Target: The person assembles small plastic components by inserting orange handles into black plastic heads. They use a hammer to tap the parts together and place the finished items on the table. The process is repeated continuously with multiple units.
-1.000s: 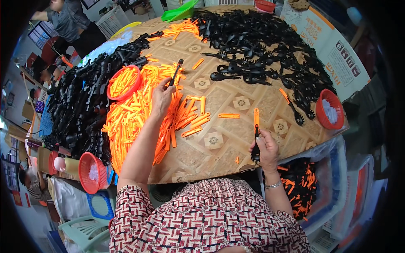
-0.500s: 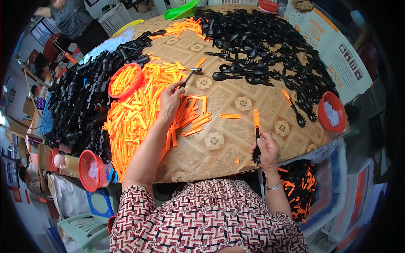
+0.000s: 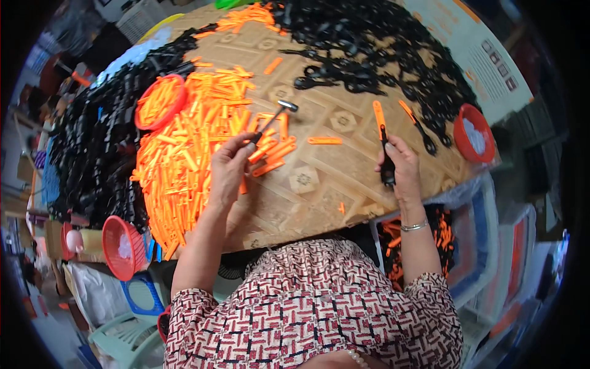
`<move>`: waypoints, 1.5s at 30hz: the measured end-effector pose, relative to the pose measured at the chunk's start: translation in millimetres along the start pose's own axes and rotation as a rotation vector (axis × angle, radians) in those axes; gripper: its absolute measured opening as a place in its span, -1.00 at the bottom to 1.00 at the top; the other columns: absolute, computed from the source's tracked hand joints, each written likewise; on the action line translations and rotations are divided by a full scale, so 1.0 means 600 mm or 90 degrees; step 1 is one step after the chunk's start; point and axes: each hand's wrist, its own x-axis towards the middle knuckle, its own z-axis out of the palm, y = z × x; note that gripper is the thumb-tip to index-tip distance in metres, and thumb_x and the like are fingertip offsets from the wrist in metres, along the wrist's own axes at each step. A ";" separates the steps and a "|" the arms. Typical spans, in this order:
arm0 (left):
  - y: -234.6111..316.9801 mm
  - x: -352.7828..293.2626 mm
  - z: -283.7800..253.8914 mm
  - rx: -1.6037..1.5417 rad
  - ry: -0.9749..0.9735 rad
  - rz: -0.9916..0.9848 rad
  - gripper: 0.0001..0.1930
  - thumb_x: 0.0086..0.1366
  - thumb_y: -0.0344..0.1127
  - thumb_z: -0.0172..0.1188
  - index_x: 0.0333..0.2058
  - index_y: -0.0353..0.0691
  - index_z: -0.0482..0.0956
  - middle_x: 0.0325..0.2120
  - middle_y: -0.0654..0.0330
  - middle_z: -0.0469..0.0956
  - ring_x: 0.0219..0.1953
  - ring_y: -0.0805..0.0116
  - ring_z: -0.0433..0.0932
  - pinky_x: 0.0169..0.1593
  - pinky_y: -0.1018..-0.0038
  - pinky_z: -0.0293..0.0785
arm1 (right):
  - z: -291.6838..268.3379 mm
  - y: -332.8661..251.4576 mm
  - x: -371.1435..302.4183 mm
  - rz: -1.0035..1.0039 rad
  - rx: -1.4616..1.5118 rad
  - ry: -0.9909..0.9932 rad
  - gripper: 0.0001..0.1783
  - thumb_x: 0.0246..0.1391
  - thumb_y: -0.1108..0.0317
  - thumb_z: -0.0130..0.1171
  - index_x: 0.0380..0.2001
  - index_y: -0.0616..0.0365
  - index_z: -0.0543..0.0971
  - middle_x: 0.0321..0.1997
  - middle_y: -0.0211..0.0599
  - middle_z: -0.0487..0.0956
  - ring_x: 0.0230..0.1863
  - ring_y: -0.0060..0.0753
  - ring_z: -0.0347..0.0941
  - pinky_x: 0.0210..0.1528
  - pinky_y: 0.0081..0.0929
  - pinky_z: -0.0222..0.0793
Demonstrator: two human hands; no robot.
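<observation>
My left hand is closed around the black handle of a small hammer. Its shiny metal head points away from me, over the right side of a heap of orange plastic handles. In my right hand is a black kitchen utensil with an orange handle at its far end. My fingers wrap its black part, and they partly cover its shape. One loose orange handle lies on the table between my hands. Another black utensil with an orange end rests to the right.
Black utensil heads spread over the far right of the patterned table. Black parts pile up at the left. Red baskets stand at the edges. Below the right edge, a plastic bin holds black and orange pieces.
The whole view has shifted. Against the table, my right hand has moved forward and right with the utensil. My left hand has drawn nearer to me with the hammer.
</observation>
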 end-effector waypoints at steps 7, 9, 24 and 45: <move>0.060 0.082 -0.033 -0.060 0.027 0.091 -0.59 0.35 -0.41 0.14 0.15 -0.39 0.52 -0.48 0.31 0.50 -0.57 0.60 0.39 -0.48 0.64 0.31 | 0.007 0.029 -0.028 -0.071 -0.276 0.010 -0.52 0.29 0.53 0.05 0.27 0.26 0.42 -0.41 -0.42 0.57 -0.39 -0.64 0.50 -0.27 -0.62 0.45; 0.085 0.150 -0.037 -0.017 0.010 0.055 -0.56 0.39 -0.35 0.11 0.20 -0.37 0.47 -0.51 0.30 0.50 -0.66 0.60 0.31 -0.58 0.61 0.21 | -0.002 0.037 -0.057 -0.095 -0.312 0.035 -0.51 0.30 0.54 0.05 0.29 0.23 0.41 -0.37 -0.39 0.59 -0.35 -0.61 0.52 -0.23 -0.59 0.48; 0.159 0.795 0.002 0.147 0.118 0.224 -0.66 0.30 -0.40 0.10 0.05 -0.15 0.61 -0.59 0.34 0.42 -0.68 0.55 0.34 -0.64 0.56 0.23 | -0.013 0.055 -0.086 -0.178 -0.508 0.062 -0.56 0.27 0.58 0.06 0.22 0.31 0.43 -0.36 -0.27 0.67 -0.37 -0.52 0.59 -0.22 -0.53 0.51; 0.027 0.466 0.027 0.055 -0.042 0.092 -0.56 0.39 -0.37 0.12 0.23 -0.23 0.51 -0.48 0.35 0.45 -0.65 0.61 0.34 -0.60 0.62 0.22 | -0.022 0.060 -0.074 -0.050 -0.231 0.080 -0.51 0.29 0.59 0.06 0.28 0.32 0.39 -0.29 -0.25 0.65 -0.35 -0.57 0.55 -0.22 -0.59 0.49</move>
